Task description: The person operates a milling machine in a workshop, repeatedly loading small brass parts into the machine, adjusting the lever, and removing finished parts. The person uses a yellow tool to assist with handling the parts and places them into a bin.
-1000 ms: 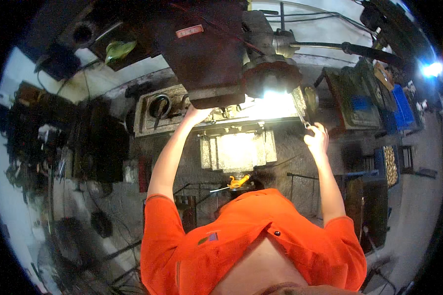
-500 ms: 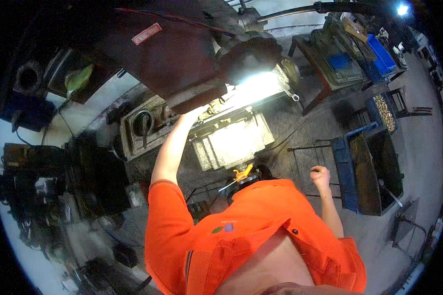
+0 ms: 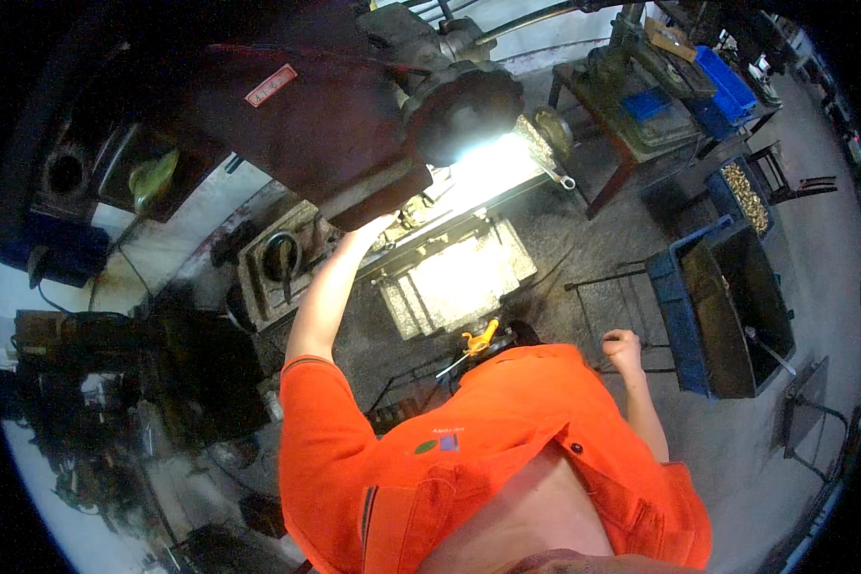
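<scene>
My left hand (image 3: 378,228) reaches under the drill press head (image 3: 325,124), grip hidden; my right hand (image 3: 624,346) hangs fisted, empty.

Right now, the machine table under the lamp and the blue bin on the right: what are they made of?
Machine table: looks like bare metal, probably cast iron or steel; pale grey, slotted face glaring under the lamp. The left hand reaches up beside it.
Blue bin: painted or plastic walls, cannot tell which; blue outside, dark and dirty inside. The right hand hangs fisted near its corner.
</scene>
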